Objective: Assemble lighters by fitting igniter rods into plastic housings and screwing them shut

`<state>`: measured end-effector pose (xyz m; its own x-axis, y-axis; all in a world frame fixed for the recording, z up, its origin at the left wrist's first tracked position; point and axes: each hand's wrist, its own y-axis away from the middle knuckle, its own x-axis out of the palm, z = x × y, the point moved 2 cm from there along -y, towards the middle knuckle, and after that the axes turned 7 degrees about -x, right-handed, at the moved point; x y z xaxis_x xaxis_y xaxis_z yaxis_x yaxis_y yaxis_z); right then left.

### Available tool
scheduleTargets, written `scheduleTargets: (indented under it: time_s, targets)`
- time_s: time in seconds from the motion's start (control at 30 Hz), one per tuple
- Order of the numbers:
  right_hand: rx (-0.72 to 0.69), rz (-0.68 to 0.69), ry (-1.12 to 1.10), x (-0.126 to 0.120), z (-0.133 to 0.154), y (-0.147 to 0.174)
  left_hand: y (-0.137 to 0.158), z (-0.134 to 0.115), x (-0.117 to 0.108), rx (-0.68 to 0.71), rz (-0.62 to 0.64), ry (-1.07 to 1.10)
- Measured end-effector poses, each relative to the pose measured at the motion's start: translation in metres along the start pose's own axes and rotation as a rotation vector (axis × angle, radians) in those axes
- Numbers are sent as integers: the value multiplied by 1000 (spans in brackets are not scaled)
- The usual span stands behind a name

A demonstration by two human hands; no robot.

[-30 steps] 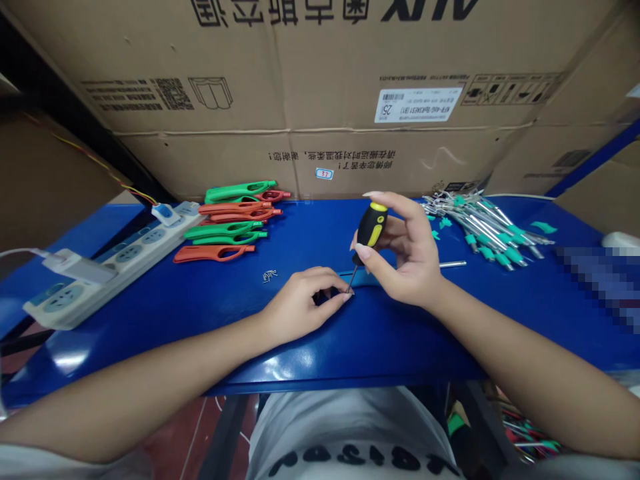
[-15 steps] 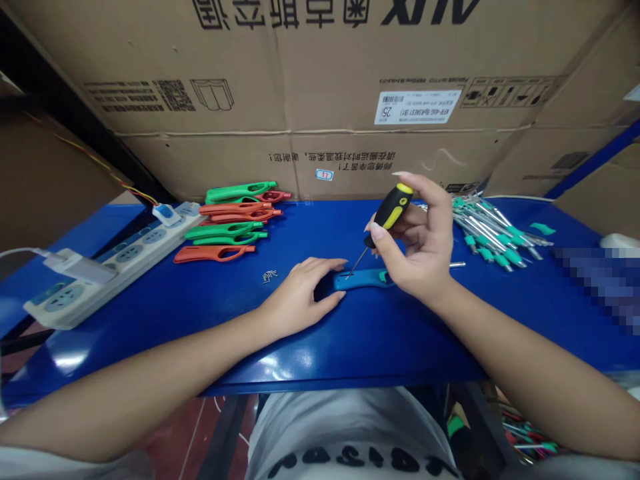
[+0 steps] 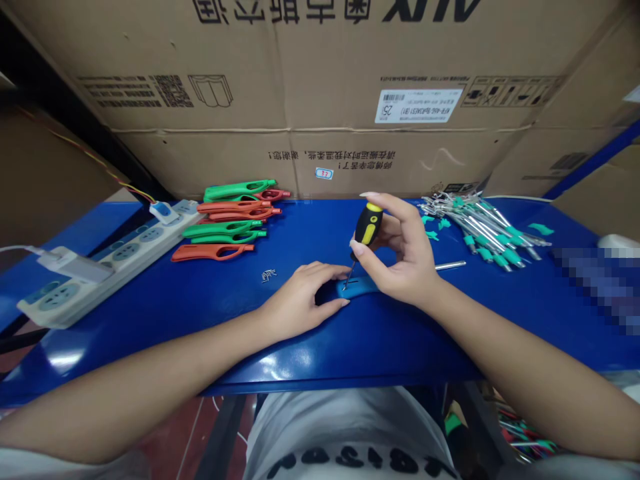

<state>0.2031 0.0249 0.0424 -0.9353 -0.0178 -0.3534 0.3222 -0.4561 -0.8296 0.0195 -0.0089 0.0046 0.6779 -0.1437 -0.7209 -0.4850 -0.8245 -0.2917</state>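
My right hand point(image 3: 403, 250) holds a small black-and-yellow screwdriver point(image 3: 369, 225) between thumb and fingers, its shaft leaning slightly. The tip meets the end of a blue lighter point(image 3: 361, 287) lying flat on the table. My left hand point(image 3: 301, 300) braces that end, thumb on the near side and fingers on the far side. Part of the lighter is hidden behind my right hand; its metal tube point(image 3: 450, 265) sticks out to the right. A small pile of screws point(image 3: 269, 275) lies beyond my left hand.
Green and orange lighter casings point(image 3: 220, 230) are stacked at the back left, beside a white power strip point(image 3: 120, 257). Metal tubes with green ends point(image 3: 493, 230) and loose green pieces point(image 3: 443, 223) lie at the back right. A cardboard box point(image 3: 290, 80) stands behind the blue table point(image 3: 390, 357).
The screwdriver has moved left and down, and stands more upright, its tip now at the lighter's near-left end. More of the metal tube shows. My left hand has barely moved.
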Motion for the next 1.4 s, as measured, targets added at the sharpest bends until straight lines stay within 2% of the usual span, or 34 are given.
scheduleTargets:
  time_s: [0.67,0.77,0.9,1.2,1.3,1.4]
  targets:
    - [-34,17,12,4,-1,4,0,0,0,-5,2,-20]
    - [-75,21,32,2,-1,4,-1,0,0,-7,11,-4]
    - [-142,69,92,0,1,4,-1,-1,-1,-7,26,9]
    - [-43,265,43,-2,3,-3,-2,0,-1,-2,32,27]
    - [-44,258,18,-2,3,-5,-2,0,-1,-1,30,23]
    - [-87,205,83,-3,2,-6,-2,-1,-1,3,27,24]
